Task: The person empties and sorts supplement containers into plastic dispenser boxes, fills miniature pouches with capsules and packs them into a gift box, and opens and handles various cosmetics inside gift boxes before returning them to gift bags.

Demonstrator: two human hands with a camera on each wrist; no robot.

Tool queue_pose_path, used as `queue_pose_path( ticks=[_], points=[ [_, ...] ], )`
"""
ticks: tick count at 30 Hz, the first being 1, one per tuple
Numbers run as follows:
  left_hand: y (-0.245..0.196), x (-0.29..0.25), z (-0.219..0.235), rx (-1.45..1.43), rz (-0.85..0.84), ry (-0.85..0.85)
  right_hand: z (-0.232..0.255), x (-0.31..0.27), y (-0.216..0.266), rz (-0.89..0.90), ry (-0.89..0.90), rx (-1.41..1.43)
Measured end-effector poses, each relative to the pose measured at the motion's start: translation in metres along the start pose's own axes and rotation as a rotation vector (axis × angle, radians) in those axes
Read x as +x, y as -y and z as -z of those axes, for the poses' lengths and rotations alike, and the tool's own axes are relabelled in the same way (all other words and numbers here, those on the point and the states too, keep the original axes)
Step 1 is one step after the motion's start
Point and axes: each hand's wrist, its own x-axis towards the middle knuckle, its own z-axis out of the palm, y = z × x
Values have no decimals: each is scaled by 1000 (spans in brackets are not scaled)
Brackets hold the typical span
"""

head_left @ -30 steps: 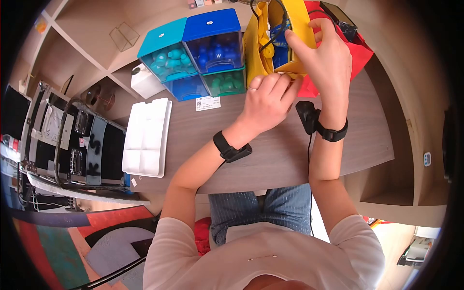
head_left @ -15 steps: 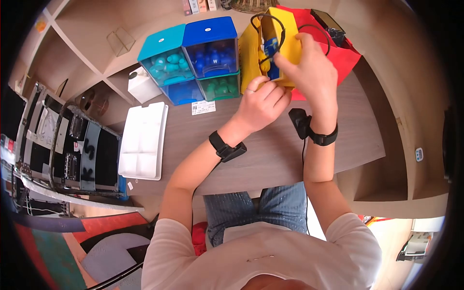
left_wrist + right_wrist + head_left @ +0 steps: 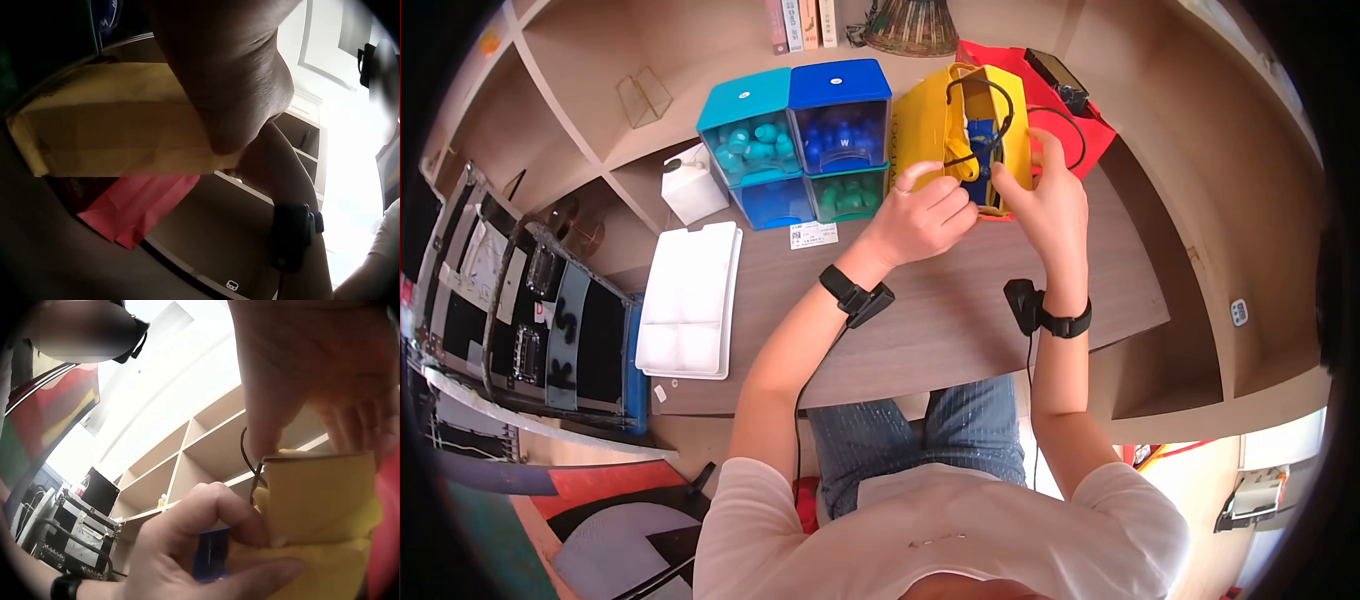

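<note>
A yellow paper bag (image 3: pixel 922 115) stands at the back of the desk, its top open, with blue and yellow items (image 3: pixel 979 150) inside and a dark cord handle above. At its near edge the left hand (image 3: pixel 922 222) pinches the paper; the right wrist view shows that hand's thumb and forefinger (image 3: pixel 206 531) on the yellow edge. Over the bag's right panel (image 3: pixel 319 500) lies the right hand (image 3: pixel 1050 215), thumb on the opening side, fingers on the outer side. A red bag (image 3: pixel 1097 140) stands just to the right.
Stacked teal, blue and green drawers (image 3: pixel 840 85) hold coloured pieces, left of the yellow bag. A white divided tray (image 3: pixel 690 300) lies on the desk's left side, with a white container (image 3: pixel 692 185) behind it. A label (image 3: pixel 813 236) lies before the drawers.
The head view has shifted, so the desk things appear lower. Along the yellow bag, the right hand has come toward its near end. The left hand stays at the near edge, slightly further left.
</note>
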Motion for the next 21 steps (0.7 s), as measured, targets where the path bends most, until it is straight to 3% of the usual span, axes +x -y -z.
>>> queue_pose_path(
  ticks=[7, 11, 21],
  points=[
    [-14, 2, -1, -81, -122, -65, 8, -30, -1, -19, -186, 12],
    [-14, -4, -10, -163, -44, -118, 8, -46, -11, 38, -322, 117],
    [-15, -1, -1, -19, -91, -50, 17, -65, -14, 0, -383, 259]
  ],
)
